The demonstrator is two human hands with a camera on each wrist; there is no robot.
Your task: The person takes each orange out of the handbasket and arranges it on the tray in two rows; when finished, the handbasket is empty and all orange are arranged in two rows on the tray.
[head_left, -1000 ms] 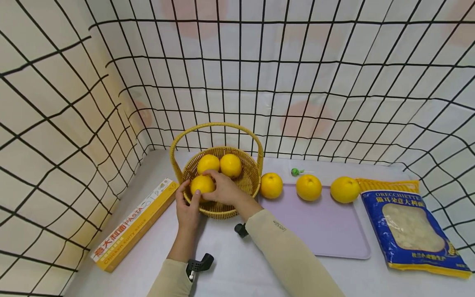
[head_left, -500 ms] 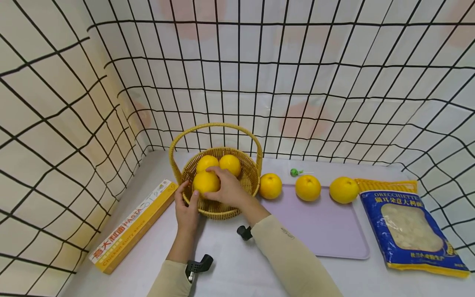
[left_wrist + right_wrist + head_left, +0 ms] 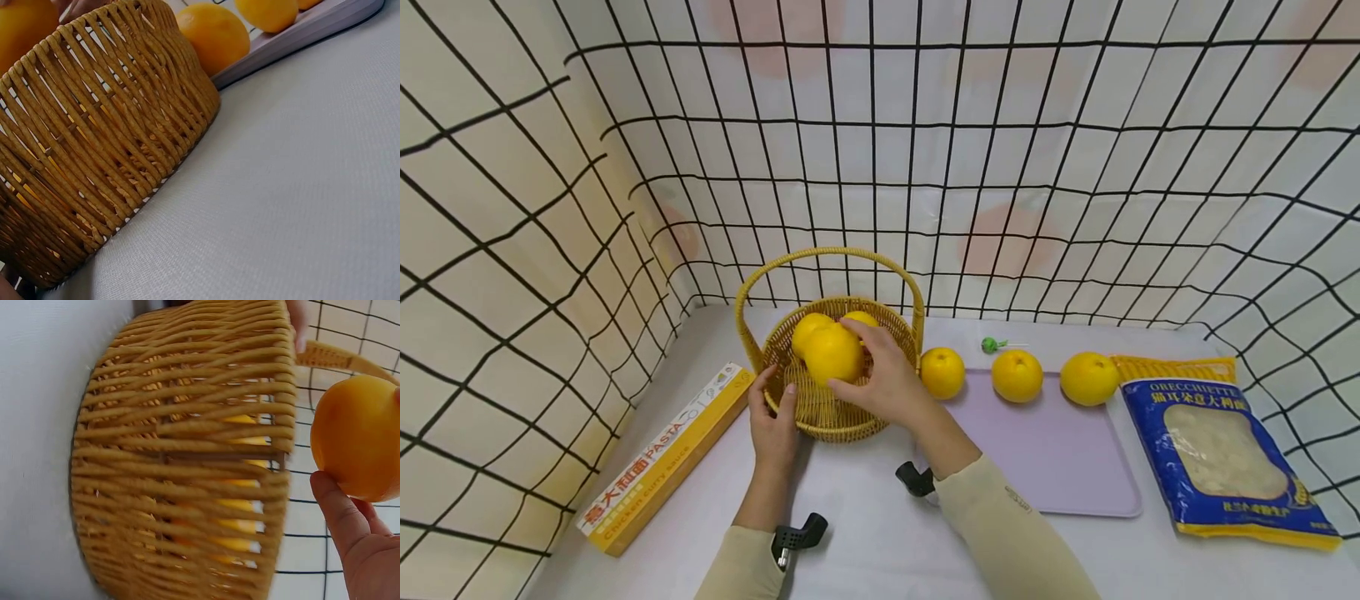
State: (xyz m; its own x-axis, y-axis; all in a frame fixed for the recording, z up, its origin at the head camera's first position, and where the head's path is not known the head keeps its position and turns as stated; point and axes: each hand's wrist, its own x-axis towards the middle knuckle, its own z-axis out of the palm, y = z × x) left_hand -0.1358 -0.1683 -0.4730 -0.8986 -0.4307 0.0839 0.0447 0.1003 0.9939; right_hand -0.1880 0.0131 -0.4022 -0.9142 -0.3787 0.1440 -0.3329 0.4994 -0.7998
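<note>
In the head view my right hand [image 3: 887,375] holds an orange [image 3: 834,354] between thumb and fingers, above the wicker basket [image 3: 820,406]. The right wrist view shows this orange [image 3: 356,437] higher than the basket's rim, with the thumb under its near side. My left hand [image 3: 773,425] grips the basket's left front rim, thumb and fingers astride it. Behind the held fruit, two more oranges lie in the basket, one at the left [image 3: 807,332] and one partly hidden at the right [image 3: 861,318]. The basket's tall handle [image 3: 831,251] arches over them.
A lilac tray [image 3: 1045,467] stands right of the basket, with three oranges [image 3: 1017,376] along its back edge. Behind it lies a green-wrapped lollipop [image 3: 991,344]. A blue pasta bag [image 3: 1225,458] is at far right, a long pasta box [image 3: 666,458] at left. Black wire grid [image 3: 917,125] encloses the table.
My right hand has lifted the orange from the basket's left front and carried it up and right. The left hand stays at the rim, no longer touching the fruit.
</note>
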